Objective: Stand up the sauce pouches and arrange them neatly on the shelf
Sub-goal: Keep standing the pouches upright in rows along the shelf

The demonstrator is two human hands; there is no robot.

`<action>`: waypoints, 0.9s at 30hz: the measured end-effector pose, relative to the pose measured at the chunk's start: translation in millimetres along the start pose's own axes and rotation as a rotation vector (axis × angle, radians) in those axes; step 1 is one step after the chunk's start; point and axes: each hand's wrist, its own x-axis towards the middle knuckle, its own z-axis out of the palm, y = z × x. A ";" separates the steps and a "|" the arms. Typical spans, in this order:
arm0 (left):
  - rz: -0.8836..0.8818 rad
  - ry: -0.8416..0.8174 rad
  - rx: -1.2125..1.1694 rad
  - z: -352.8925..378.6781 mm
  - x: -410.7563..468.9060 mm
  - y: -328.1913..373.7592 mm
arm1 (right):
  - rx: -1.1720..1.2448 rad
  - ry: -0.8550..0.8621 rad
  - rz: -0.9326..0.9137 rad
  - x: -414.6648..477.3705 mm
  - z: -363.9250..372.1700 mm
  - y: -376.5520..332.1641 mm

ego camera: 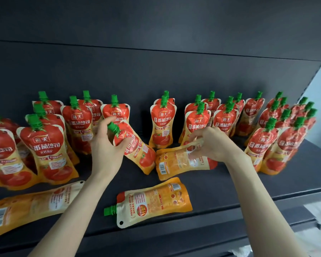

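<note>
Both hands engaged on sauce pouches, mid-shelf.
We find the left hand (107,147) clenched round a tilted pouch (139,149) just below its green cap (113,127), base on the dark shelf (230,184); the right hand (213,143) grasps the top end of a flat pouch (176,161), barcode side up. Standing pouches (162,125) behind read "海天" and "番茄沙司". A front pouch (154,201) and a left pouch (26,206) lie flat, backs up, nearer the edge.

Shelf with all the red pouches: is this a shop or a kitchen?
Most likely a shop. The long dark shelf carries many identical sauce pouches in rows, and the left hand grips a tilted pouch, the right hand a lying pouch, as in restocking.
</note>
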 end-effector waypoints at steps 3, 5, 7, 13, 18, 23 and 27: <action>0.027 -0.009 -0.044 7.0 6.2 6.4 | -0.002 -0.044 -0.089 8.5 -7.5 -15.8; 0.050 -0.006 -0.050 10.8 11.0 7.5 | 0.020 -0.082 -0.135 15.2 -14.4 -23.9; 0.069 -0.008 -0.055 12.4 15.0 4.7 | 0.045 -0.064 -0.171 22.8 -19.3 -29.9; 0.090 -0.013 -0.080 4.9 20.3 -4.2 | 0.285 0.186 -0.219 46.8 -3.1 -47.4; 0.025 -0.025 -0.155 0.9 22.4 -10.1 | 0.696 0.272 -0.226 49.7 38.6 -57.2; 0.003 -0.126 -0.215 1.9 26.0 -11.9 | 0.992 0.197 -0.303 47.4 51.1 -62.1; 0.002 -0.242 -0.220 7.0 30.8 -4.1 | 1.100 0.072 -0.297 44.5 45.9 -60.6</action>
